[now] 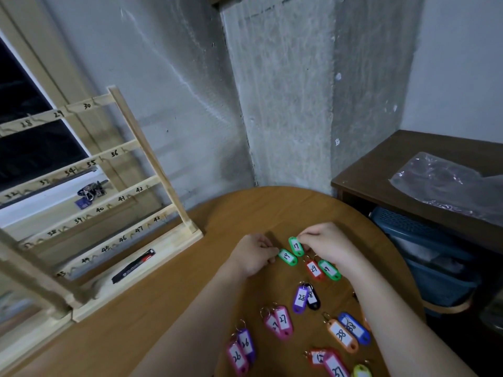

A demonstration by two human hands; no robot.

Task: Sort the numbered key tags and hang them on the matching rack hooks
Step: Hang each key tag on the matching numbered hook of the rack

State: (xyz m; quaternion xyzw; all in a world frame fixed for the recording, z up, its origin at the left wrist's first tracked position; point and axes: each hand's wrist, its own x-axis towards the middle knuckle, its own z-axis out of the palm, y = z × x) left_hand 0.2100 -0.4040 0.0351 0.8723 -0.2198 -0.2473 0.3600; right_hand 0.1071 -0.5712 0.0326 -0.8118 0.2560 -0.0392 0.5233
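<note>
At frame centre, one green tag [287, 257] is pinched by the left hand [254, 258] and another [296, 246] by the right hand [324, 240], rack [130, 170] at left.

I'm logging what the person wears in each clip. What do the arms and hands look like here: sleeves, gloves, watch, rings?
Both forearms are bare as far up as the picture shows, with no sleeve in view. The left hand and the right hand wear no gloves. No watch, bracelet or strap shows on either wrist, and no ring can be made out on the fingers that are visible.
</note>
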